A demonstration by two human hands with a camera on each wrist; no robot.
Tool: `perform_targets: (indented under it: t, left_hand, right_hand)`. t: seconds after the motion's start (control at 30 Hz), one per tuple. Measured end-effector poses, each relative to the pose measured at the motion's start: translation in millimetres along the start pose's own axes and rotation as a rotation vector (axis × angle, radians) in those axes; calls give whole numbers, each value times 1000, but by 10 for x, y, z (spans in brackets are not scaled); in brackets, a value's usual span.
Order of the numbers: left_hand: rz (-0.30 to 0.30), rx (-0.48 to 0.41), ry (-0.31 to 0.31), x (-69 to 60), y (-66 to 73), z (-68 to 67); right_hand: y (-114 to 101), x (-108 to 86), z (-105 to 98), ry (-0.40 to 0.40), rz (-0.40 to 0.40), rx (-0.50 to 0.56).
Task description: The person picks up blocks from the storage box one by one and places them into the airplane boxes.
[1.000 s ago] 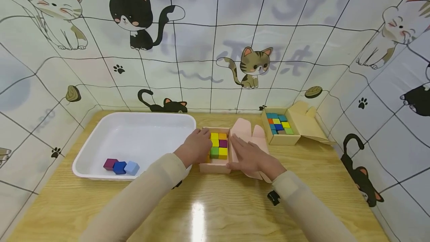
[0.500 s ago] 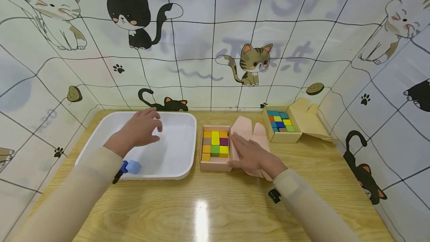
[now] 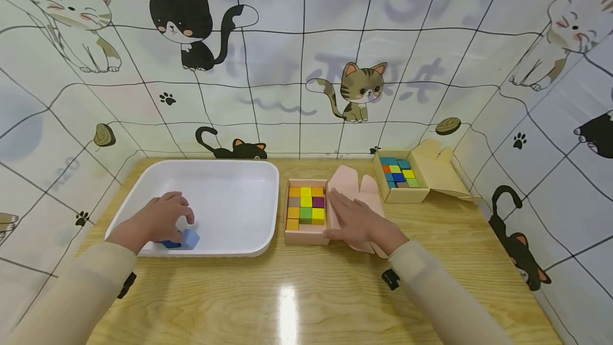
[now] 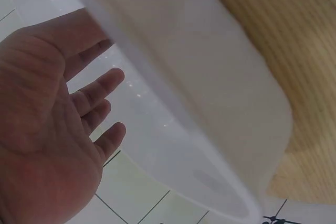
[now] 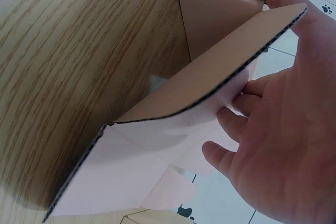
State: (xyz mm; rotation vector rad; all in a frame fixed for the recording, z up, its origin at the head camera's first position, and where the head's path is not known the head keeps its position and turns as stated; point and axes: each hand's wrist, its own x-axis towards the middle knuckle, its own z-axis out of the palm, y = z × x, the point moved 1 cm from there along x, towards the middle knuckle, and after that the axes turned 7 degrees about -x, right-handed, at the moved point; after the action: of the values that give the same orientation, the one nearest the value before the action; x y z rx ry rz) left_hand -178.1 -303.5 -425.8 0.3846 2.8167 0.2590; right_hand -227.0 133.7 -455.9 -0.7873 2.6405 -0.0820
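My left hand (image 3: pixel 160 220) reaches into the white tray (image 3: pixel 234 201) with loosely bent fingers, over a dark blue block (image 3: pixel 171 244) and beside a light blue block (image 3: pixel 190 239). A purple-red block seen earlier is hidden behind the hand. The left wrist view shows the fingers (image 4: pixel 100 90) apart beyond the tray wall, with no block visible. My right hand (image 3: pixel 361 221) rests with straight fingers on the opened lid (image 3: pixel 373 196) of a pink cardboard box (image 3: pixel 306 237). Several coloured blocks (image 3: pixel 306 201) lie in rows inside, with a gap at the near right.
Behind and to the right stands a yellowish box (image 3: pixel 407 196) of coloured blocks, its lid (image 3: pixel 438 174) folded out to the right. All stand on a wooden table (image 3: pixel 335 297). A cat-patterned wall covering (image 3: pixel 278 105) encloses the back and sides.
My left hand has moved left from the pink box, across the tray, then down to the blue blocks. An orange block shows at the box's near left corner. The right hand stays on the lid.
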Motion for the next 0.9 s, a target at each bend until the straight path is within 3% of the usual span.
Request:
perform_targets:
  t: [0.2,0.5,0.9]
  left_hand:
    - [26,-22,-4,-35,-15,90]
    - [28,-34,-7,-62,-1,115]
    - [16,0,68,7,-79,118]
  right_hand:
    - [4,-13,-10,-8,24,23]
    - [9,1,22,-13,28,6]
    - [14,19,26,-1,35,10]
